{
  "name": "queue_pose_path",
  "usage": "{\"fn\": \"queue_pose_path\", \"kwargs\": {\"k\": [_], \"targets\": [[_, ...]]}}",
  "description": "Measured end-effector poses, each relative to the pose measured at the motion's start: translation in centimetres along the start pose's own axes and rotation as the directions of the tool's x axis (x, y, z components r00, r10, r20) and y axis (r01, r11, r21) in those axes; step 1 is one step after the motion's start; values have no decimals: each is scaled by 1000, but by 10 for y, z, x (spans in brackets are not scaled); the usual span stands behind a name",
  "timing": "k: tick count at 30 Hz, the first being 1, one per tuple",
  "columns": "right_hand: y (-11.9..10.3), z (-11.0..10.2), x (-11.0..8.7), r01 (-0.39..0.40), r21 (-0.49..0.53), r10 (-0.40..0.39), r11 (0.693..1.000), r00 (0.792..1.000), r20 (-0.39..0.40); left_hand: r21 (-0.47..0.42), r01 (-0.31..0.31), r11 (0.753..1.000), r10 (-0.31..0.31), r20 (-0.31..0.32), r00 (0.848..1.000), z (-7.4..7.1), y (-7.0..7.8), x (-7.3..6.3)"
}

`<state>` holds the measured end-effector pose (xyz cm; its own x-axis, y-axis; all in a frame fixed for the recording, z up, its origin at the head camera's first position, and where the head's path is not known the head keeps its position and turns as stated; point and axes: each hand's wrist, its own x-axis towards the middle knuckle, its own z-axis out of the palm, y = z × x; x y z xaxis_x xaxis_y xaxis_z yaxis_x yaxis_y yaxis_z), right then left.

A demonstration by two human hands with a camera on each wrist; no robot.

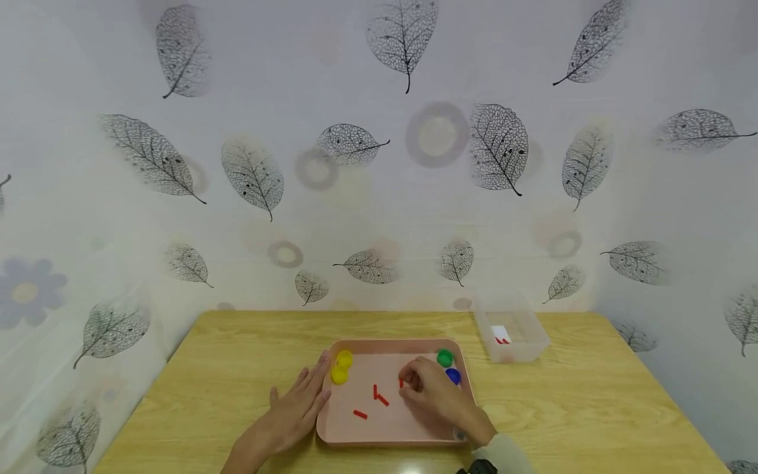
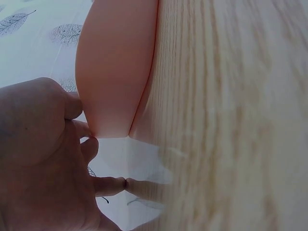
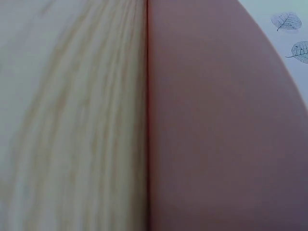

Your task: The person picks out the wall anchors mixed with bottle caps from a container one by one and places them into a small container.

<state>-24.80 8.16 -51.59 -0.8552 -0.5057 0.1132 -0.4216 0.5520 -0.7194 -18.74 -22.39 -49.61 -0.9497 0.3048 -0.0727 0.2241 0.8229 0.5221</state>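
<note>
A shallow pink tray (image 1: pixel 387 431) lies on the wooden table. Inside it, my right hand (image 1: pixel 432 388) pinches a short red stick (image 1: pixel 401 382) between thumb and fingertips. Further red sticks are loose on the tray floor: two of them (image 1: pixel 383 399) meet at an angle, and another stick (image 1: pixel 360 415) lies nearer the front. My left hand (image 1: pixel 290 411) rests at the tray's left side, fingers extended and touching its rim. The left wrist view shows this hand (image 2: pixel 48 159) against the tray's outer wall (image 2: pixel 115 72). The right wrist view holds only tray wall (image 3: pixel 221 120) and table; the right hand is hidden there.
Yellow round pieces (image 1: pixel 340 374) sit in the tray's back left corner. A green piece (image 1: pixel 445 357) and a blue piece (image 1: pixel 453 376) are at its back right. Behind, to the right, stands a translucent box (image 1: pixel 524 352) containing a white card and small red marks or pieces. A leaf-patterned wall borders the table (image 1: pixel 592 401).
</note>
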Motion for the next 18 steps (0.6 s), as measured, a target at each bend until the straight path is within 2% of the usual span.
{"fn": "queue_pose_path", "kwargs": {"k": [9, 13, 18], "targets": [[-2, -3, 0, 34, -24, -34, 999, 999, -26, 3, 9, 1000, -9, -10, 1000, 3, 1, 1], [-4, -5, 0, 68, -51, -71, 996, 995, -67, 9, 4, 1000, -4, -14, 1000, 3, 0, 0], [-5, -10, 0, 138, -68, -147, 988, 979, -141, 6, 1, 1000, 0, -14, 1000, 4, -1, 0]]}}
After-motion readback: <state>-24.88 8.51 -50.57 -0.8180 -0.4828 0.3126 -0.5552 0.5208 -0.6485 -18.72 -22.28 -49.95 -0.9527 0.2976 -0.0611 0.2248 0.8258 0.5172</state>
